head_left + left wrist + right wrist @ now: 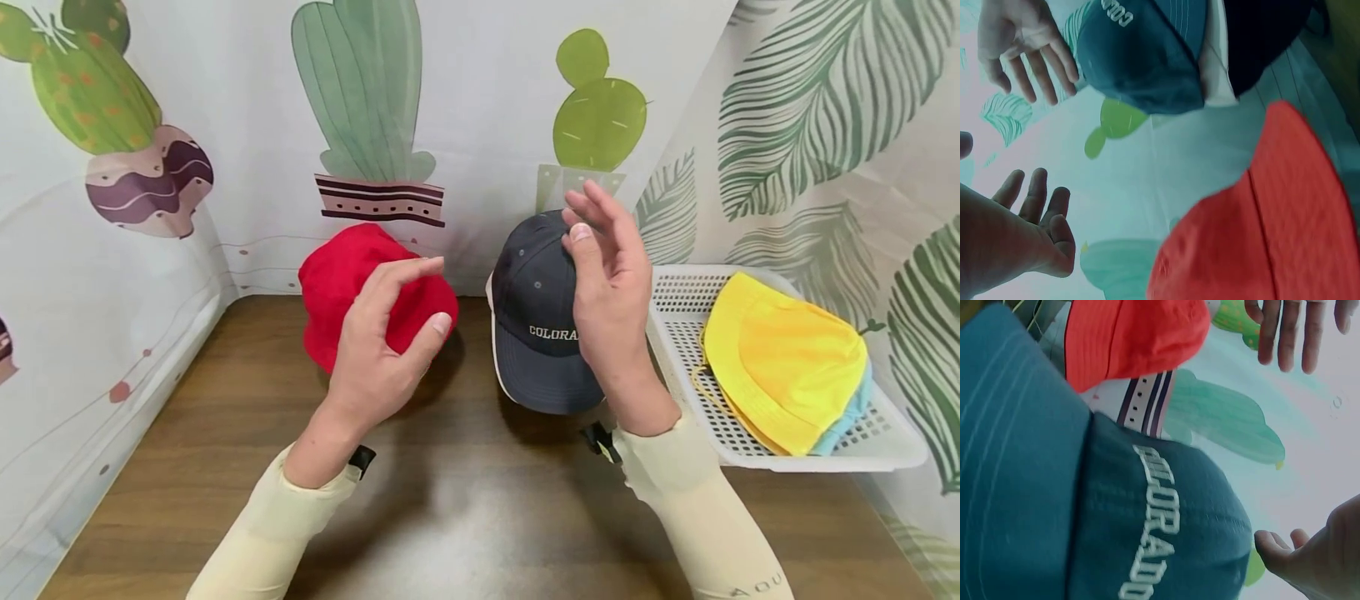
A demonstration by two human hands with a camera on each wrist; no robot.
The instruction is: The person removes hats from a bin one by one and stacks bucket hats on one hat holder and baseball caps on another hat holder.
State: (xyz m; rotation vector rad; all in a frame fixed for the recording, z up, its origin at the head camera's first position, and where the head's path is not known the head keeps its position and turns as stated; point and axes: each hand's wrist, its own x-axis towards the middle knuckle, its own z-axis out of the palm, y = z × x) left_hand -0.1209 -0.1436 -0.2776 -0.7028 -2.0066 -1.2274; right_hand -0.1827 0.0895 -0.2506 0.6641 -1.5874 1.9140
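A red bucket hat [360, 254] is at the back left of the table, crown up. My left hand [375, 358] is over its right part, fingers loosely bent and thumb apart, holding nothing. To the right is a dark blue baseball cap [534, 287] with COLORADO in white letters, its brim towards me. My right hand [617, 292] hovers by the cap's right side with relaxed fingers and nothing in its grasp. In the right wrist view, the right thumb and fingers [1272, 547] come close to the crown; whether they touch it I cannot tell.
A white plastic basket [892, 450] stands at the right. It holds a yellow bucket hat [795, 358] with a cord, lying over a light blue piece of fabric [851, 412]. Behind the brown wooden table [450, 533] hang printed cloths [480, 100] with cacti and leaves.
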